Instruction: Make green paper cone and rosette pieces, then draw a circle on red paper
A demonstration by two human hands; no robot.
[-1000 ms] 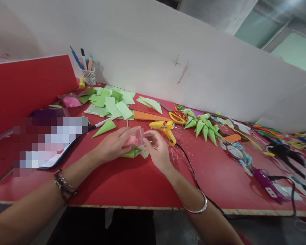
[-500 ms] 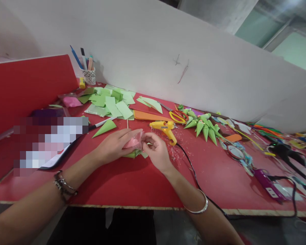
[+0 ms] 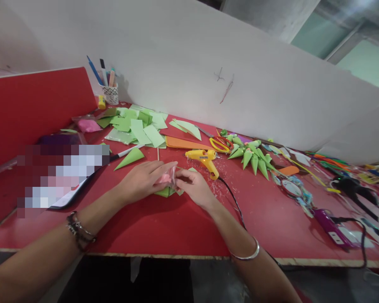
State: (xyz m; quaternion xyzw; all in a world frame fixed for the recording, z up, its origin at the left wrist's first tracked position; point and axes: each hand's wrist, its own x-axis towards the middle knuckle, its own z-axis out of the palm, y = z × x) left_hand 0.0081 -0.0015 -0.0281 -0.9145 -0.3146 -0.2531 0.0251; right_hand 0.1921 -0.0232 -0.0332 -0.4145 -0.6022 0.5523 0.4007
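The left hand (image 3: 139, 180) was clamped on a clear bag of pink material (image 3: 167, 177), inward from the middle of the red table's (image 3: 139, 242) near edge. The right hand (image 3: 196, 187) touched the bag's end, its grip unclear, near a yellow glue gun (image 3: 205, 159).

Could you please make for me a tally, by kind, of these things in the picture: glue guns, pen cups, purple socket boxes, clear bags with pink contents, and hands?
Yellow glue gun: 1
Pen cup: 1
Purple socket box: 1
Pink-filled bags: 2
Left hand and right hand: 2
Total: 7
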